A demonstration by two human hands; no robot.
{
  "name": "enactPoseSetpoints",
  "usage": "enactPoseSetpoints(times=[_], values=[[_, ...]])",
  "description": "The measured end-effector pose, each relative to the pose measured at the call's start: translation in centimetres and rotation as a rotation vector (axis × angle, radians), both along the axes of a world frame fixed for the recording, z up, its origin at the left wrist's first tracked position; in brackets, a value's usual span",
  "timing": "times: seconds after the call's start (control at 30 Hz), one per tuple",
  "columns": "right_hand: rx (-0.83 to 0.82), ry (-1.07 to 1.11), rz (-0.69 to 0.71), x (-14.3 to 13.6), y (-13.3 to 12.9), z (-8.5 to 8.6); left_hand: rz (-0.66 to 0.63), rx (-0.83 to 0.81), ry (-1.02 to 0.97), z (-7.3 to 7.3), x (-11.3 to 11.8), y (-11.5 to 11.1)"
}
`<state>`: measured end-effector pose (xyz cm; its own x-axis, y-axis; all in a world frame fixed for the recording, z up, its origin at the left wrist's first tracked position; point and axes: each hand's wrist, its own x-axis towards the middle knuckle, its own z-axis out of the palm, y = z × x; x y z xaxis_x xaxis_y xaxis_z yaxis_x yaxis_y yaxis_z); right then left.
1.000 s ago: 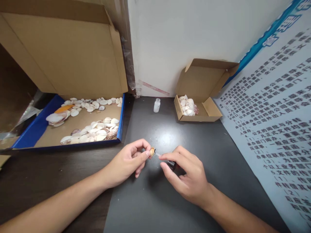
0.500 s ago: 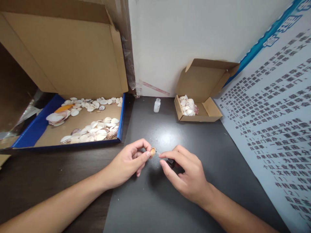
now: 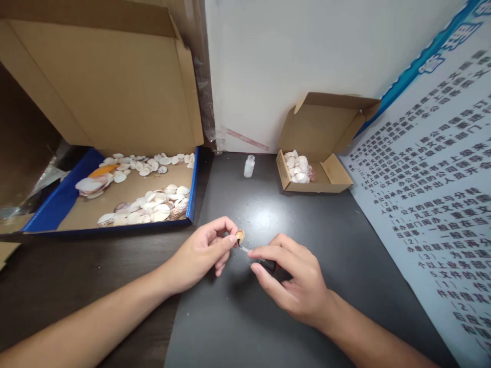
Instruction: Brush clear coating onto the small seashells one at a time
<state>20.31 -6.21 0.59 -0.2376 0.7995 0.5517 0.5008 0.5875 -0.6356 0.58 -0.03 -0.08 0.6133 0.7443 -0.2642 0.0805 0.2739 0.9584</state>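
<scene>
Between the thumb and fingertips of my left hand (image 3: 213,248) is a small yellowish-brown seashell (image 3: 240,235), its edge turned up. My right hand (image 3: 293,271) is closed around a brush with a black cap for a handle (image 3: 267,265). The brush's thin pale stem (image 3: 244,249) points left, and its dark tip meets the lower edge of the shell. My right palm and fingers partly cover the cap. Behind both hands, a small uncapped bottle (image 3: 249,167) of whitish, translucent look stands upright on the dark mat (image 3: 238,199).
At the left, an open blue-edged cardboard box (image 3: 86,204) holds many loose shells (image 3: 153,204) and an orange piece (image 3: 103,170). A smaller open cardboard box (image 3: 318,187) with white shells (image 3: 298,167) stands at the back right. A printed sheet (image 3: 433,204) lines the right side.
My right hand has brought the brush tip against the shell's lower edge, where its stem now shows more. The shell has turned slightly in my left fingers. The camera view has shifted a little.
</scene>
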Motion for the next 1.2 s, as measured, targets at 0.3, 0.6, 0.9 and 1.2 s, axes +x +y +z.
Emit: enactPoseSetpoints(times=[0.3,0.6,0.9,1.2], values=[[-0.009,0.0,-0.053,-0.01,0.16,0.14,0.081,-0.081,-0.082,0.16,0.38,0.08],[0.016,0.003,-0.011,0.22,-0.03,0.0,0.053,-0.112,-0.09,0.12,0.09,0.05],[-0.02,-0.051,-0.025,0.1,0.0,-0.16,0.1,-0.375,-0.253,0.82,0.2,0.16],[0.007,-0.02,-0.033,0.03,0.0,0.06,0.122,-0.324,-0.199,0.88,0.24,0.21]])
